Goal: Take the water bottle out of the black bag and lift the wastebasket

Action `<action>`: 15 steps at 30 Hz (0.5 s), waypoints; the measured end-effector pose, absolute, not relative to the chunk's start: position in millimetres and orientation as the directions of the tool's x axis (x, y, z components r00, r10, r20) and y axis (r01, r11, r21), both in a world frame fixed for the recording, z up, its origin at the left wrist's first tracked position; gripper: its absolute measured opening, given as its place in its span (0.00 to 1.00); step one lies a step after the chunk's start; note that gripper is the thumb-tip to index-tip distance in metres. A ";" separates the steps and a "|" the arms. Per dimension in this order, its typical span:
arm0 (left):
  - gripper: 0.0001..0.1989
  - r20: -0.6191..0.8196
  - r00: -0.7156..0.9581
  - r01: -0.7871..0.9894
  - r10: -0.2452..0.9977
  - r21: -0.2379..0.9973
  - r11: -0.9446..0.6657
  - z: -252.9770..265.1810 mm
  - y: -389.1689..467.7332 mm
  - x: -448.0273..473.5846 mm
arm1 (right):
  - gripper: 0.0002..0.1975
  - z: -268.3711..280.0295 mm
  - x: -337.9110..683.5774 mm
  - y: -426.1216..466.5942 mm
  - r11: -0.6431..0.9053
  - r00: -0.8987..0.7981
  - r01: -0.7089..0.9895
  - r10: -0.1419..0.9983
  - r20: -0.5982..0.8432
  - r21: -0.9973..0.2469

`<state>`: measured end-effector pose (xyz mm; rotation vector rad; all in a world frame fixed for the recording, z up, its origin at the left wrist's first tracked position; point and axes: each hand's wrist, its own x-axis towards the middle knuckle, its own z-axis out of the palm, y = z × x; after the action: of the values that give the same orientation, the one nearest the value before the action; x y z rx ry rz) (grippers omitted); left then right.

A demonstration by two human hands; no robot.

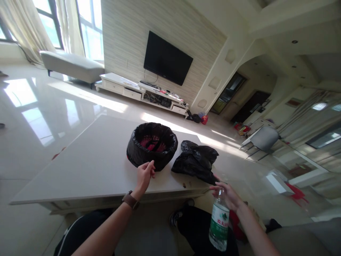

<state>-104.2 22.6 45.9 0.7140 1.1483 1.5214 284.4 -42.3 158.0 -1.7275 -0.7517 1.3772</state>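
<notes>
Clear plastic bottle [219,224] w/ green-white label, upright, R hand [226,193] grip closed on neck; L hand [144,175] loosely open.

A thin, glossy, crinkled black plastic liner [138,151] is seen over the small bin, and a loose bag [195,161] of the same shiny film is crumpled beside it. The counter [87,163] is smooth and matt pale. The bottle [219,222] is clear plastic with a glossy label. The floor [34,113] is polished and mirror-like.
</notes>
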 end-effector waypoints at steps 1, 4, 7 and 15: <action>0.22 -0.145 -0.351 -0.393 0.925 0.920 -0.005 48.8 21.7 -110.3 | 0.45 161.2 288.4 -55.8 -0.490 0.218 -0.026 0.848 -0.483 -0.871; 0.24 -0.221 -0.548 -0.422 0.807 0.906 -0.039 60.7 26.9 -124.9 | 0.34 168.3 300.0 -104.0 -0.378 0.183 -0.046 0.907 -0.379 -0.925; 0.27 -0.329 -0.584 -0.462 0.742 0.886 0.029 75.7 41.2 -131.3 | 0.27 170.0 308.5 -155.6 -0.305 0.228 -0.045 0.924 -0.307 -0.951; 0.11 -0.377 -0.533 -0.409 0.757 0.898 0.160 113.9 66.1 -126.2 | 0.28 167.3 303.1 -247.7 -0.187 0.393 -0.084 0.897 -0.205 -0.979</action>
<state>-126.2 66.1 113.9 0.3538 1.4907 1.5543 303.1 -247.7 167.3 -1.4871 -0.7656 1.0567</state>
